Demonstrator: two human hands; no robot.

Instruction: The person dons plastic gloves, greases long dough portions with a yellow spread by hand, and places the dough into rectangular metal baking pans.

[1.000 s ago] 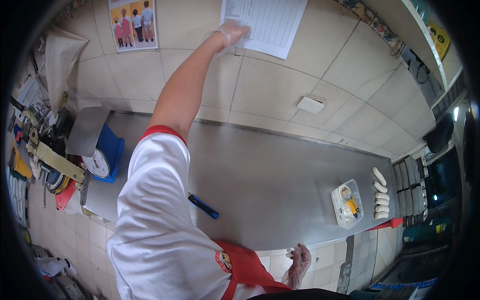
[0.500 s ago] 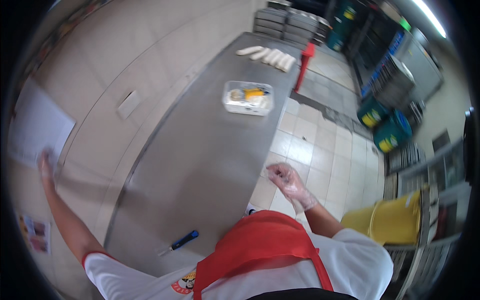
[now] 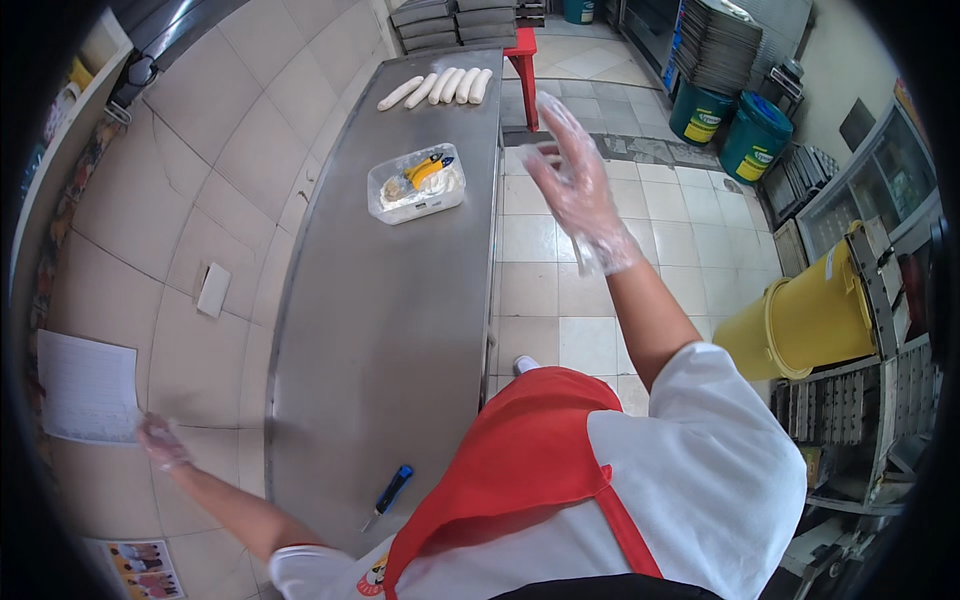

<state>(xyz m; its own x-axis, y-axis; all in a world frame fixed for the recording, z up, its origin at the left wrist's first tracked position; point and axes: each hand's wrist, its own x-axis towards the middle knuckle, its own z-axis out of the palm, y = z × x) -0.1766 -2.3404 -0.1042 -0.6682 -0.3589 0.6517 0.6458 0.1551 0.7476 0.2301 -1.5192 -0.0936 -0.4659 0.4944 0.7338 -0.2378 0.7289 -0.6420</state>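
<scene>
My left hand (image 3: 163,442), in a clear plastic glove, is at the wall beside the lower right edge of a white paper sheet (image 3: 88,388). Its fingers are small and smeared, so I cannot tell whether they touch the sheet. Raised over the floor right of the steel table (image 3: 375,320), my gloved right hand (image 3: 582,185) is open and holds nothing. A thin-tipped tool with a blue-and-black handle (image 3: 393,488) lies on the near part of the table. Farther up stands a clear plastic box (image 3: 418,212) with white contents and a yellow-and-black tool (image 3: 432,168).
Several long white dough-like rolls (image 3: 440,87) lie at the table's far end. Grey stacked pans (image 3: 455,22) and a red stand (image 3: 524,75) are beyond. To the right are green buckets (image 3: 755,137), a yellow barrel (image 3: 800,320) and racks of trays (image 3: 830,408).
My right hand has risen and moved forward from beside the apron, its fingers now stretched out. My left hand has shifted from over the paper to its lower right edge. The view has turned.
</scene>
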